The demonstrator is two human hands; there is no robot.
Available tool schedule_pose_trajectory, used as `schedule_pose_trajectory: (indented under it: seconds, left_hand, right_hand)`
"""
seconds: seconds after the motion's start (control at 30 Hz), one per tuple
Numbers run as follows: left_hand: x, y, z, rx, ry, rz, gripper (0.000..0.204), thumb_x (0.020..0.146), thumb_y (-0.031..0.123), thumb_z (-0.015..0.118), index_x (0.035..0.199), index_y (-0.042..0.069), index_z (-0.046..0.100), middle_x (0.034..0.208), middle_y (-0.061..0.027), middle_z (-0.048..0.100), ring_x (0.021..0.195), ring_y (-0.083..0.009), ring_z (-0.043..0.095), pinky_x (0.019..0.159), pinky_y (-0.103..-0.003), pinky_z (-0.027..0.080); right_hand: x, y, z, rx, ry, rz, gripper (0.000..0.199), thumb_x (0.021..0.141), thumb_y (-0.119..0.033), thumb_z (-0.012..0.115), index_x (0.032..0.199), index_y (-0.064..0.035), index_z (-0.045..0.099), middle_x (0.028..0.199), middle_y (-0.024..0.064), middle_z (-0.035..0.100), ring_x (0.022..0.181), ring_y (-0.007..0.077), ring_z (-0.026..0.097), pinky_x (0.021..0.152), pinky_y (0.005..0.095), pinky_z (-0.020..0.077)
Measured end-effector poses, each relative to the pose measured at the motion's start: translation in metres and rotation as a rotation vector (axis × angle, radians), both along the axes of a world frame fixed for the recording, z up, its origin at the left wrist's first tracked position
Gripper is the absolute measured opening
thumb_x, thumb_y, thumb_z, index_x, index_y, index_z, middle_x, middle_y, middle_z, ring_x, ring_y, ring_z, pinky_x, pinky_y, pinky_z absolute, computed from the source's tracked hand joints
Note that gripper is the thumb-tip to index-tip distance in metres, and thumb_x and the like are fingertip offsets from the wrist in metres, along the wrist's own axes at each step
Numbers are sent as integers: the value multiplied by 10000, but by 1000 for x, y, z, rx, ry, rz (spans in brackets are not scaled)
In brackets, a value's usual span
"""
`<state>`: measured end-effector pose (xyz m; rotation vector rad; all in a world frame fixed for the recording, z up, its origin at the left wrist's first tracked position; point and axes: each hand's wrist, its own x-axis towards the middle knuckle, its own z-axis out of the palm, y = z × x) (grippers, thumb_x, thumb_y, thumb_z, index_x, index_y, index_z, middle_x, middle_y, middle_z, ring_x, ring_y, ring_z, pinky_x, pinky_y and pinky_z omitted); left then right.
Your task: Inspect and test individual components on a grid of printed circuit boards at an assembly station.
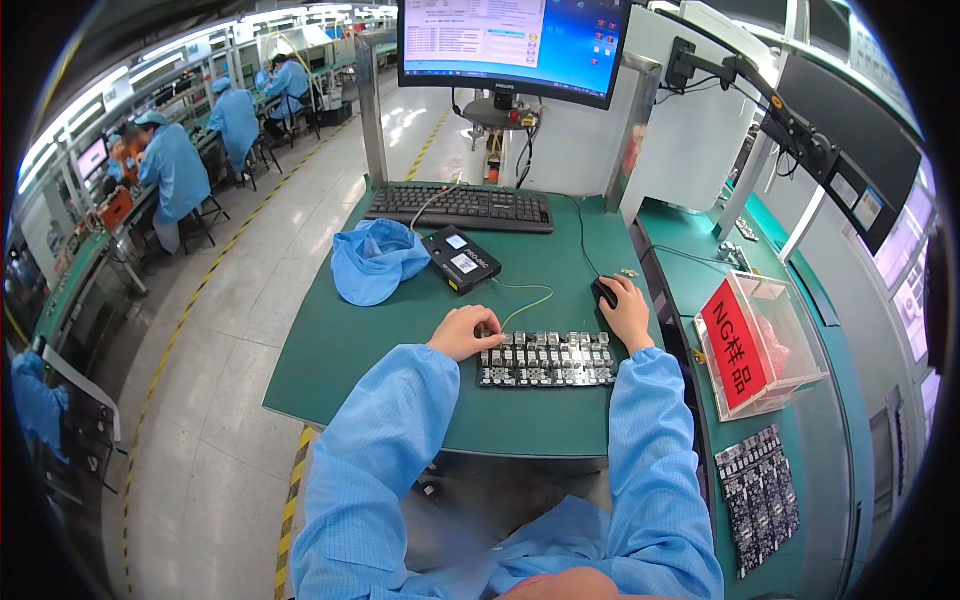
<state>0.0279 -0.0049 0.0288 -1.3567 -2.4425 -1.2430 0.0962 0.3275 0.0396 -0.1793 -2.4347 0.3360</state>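
Note:
A panel of small circuit boards [547,362] with rows of silvery metal parts lies on the green table mat in front of me. My left hand [464,333] is at its upper left corner, fingers curled together; what they pinch, if anything, is hidden. A thin yellow-green wire [550,291] runs from a flat black box [461,260] to the panel's top edge near those fingers. My right hand [628,311] rests closed over a black computer mouse [605,292], just beyond the panel's right end.
A blue cloth cap [375,262] lies left of the box. Behind are a black keyboard [460,207] and a monitor [510,45]. On the right bench stand a clear bin [785,340] with a red label and more circuit boards [758,500]. Several people in blue work at the far left.

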Motion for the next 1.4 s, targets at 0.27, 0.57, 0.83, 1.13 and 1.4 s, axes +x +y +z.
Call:
schedule_pose_trajectory:
  seconds: [0.27, 0.57, 0.83, 1.13, 1.4]
  left_hand:
    - [2, 0, 3, 11, -4, -3, 205, 740, 227, 735, 799, 70, 618, 780, -39, 605, 705, -182, 565, 643, -321, 458]
    - [0, 0, 2, 9, 29, -1, 212, 744, 249, 735, 792, 79, 618, 773, -34, 596, 709, -182, 560, 646, -318, 446]
    - [0, -3, 4, -56, -104, 9, 213, 765, 316, 711, 822, 127, 629, 822, -5, 605, 818, -186, 555, 759, -333, 403]
    - [0, -1, 1, -47, -78, 12, 215, 765, 316, 710, 817, 126, 627, 822, -8, 609, 815, -187, 557, 755, -336, 406]
    - [0, -1, 2, -29, -114, -2, 207, 767, 316, 708, 820, 132, 629, 819, -3, 608, 807, -182, 553, 756, -336, 403]
  right_hand:
    - [1, 5, 3, 46, 22, 65, 379, 736, -185, 649, 1115, -193, 635, 1168, 53, 578, 1003, 288, 576, 833, 386, 495]
    - [-3, 12, -5, 69, 96, 107, 424, 732, -173, 656, 1154, -159, 619, 1200, 108, 549, 1095, 312, 512, 906, 398, 450]
    - [-3, -3, 4, 233, 181, 43, 346, 745, -222, 647, 1080, -136, 643, 1165, 105, 551, 1148, 330, 458, 989, 447, 332]
    - [-3, -5, 11, 286, 190, 76, 276, 734, -220, 651, 980, -95, 645, 1066, 94, 563, 1042, 290, 515, 897, 417, 403]
    - [-7, -5, 8, 373, 144, 121, 289, 721, -213, 654, 983, -93, 633, 1017, 90, 565, 990, 287, 525, 860, 411, 421]
